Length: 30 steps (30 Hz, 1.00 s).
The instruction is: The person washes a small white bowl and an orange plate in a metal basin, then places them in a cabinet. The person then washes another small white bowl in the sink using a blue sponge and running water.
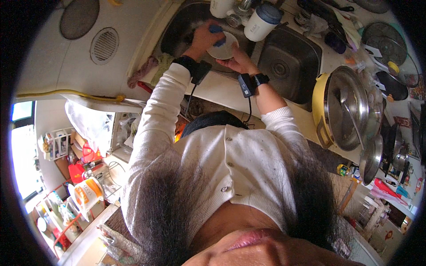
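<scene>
Over the left basin of the double sink (pixel 179 33), my right hand (pixel 241 61) grips a small white dish (pixel 223 48) by its near right edge. The dish is tilted, and I cannot tell whether it is a plate or a shallow bowl. My left hand (pixel 203 41) is closed on a blue sponge (pixel 217 30), which touches the dish's upper left side. Part of the sponge is hidden by the fingers. Each wrist wears a black band with a small box and a cable.
A white canister with a blue lid (pixel 262 24) stands behind the dish, by the faucet. Right of it is the second basin (pixel 284 55). A yellow pot (pixel 324 99) with a ladle sits on the right counter. Cloths (pixel 146 71) lie at the sink's left edge.
</scene>
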{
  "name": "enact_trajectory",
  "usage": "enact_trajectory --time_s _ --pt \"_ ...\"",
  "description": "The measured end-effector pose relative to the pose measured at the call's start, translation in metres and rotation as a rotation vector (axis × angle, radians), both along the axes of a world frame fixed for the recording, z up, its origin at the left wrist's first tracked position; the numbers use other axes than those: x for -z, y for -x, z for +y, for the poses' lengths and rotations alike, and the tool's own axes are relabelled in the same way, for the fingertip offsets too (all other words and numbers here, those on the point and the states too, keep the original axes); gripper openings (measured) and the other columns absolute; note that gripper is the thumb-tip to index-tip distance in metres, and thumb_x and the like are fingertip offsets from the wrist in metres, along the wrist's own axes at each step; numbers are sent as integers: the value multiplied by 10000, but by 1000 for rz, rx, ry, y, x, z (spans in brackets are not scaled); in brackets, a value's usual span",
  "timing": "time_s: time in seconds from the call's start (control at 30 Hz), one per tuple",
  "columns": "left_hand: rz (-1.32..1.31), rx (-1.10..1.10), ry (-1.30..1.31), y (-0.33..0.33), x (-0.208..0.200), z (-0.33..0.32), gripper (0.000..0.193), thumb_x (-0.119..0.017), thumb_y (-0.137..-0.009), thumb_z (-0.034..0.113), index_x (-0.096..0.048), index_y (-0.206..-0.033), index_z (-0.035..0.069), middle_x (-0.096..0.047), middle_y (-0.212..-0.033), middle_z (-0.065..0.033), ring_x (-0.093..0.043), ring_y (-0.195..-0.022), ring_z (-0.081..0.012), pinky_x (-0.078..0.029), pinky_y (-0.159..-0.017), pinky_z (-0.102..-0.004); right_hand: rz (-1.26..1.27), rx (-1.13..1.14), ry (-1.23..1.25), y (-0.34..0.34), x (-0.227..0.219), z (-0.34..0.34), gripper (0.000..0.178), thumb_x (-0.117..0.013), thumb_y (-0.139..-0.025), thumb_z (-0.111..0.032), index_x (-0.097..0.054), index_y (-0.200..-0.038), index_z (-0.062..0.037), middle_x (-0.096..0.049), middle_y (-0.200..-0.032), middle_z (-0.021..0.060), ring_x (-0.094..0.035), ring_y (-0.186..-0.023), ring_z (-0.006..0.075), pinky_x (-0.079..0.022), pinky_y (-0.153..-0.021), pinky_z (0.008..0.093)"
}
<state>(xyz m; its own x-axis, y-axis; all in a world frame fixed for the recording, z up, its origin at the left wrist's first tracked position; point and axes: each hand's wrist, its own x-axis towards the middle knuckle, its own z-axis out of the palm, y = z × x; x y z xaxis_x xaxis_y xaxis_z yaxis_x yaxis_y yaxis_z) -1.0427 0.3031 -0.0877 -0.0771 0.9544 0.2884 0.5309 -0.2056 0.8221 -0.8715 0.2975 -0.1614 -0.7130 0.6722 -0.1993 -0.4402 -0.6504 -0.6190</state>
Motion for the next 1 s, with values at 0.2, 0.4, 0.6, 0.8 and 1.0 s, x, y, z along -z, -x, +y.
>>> enact_trajectory --time_s 0.2,0.4,0.6,0.8,1.0 --pt "383 -90 -93 69 33 10 628 -719 -641 243 -475 -1203 105 -594 -1100 -148 -517 -1101 -321 -458 -855 -472 -8 106 87 -5 12 0 465 -345 -971 -384 -276 -1339 -107 -379 -1313 182 -480 -1110 344 -487 -863 475" --pt "747 -156 -301 98 91 12 433 -674 -665 242 -597 -1058 77 -620 -1020 -76 -533 -1069 -204 -363 -1009 -341 -135 196 -9 -7 1 9 473 -368 -969 -377 -277 -1337 -95 -412 -1280 173 -510 -1069 331 -509 -814 465" --pt "1010 -22 111 87 105 7 582 -722 -617 328 -576 -1130 93 -589 -1131 -62 -508 -1124 -198 -351 -1024 -335 -967 445 -648 -2 -19 12 552 -512 -909 -396 -335 -1327 -82 -462 -1234 162 -545 -1034 293 -522 -800 424" --pt "681 45 -166 93 127 14 682 -824 -544 335 -561 -1101 42 -583 -1107 -108 -535 -1063 -246 -433 -920 -365 -857 587 -1258 -10 -28 12 569 -641 -834 -336 -426 -1280 -56 -521 -1168 210 -529 -1048 356 -493 -796 440" --pt "-530 216 608 96 120 28 585 -820 -614 231 -538 -1093 47 -573 -1041 -127 -570 -948 -286 -475 -815 -359 -1420 663 -1598 -44 -43 5 512 -643 -835 -309 -452 -1234 -52 -533 -1121 220 -555 -986 372 -523 -756 434"
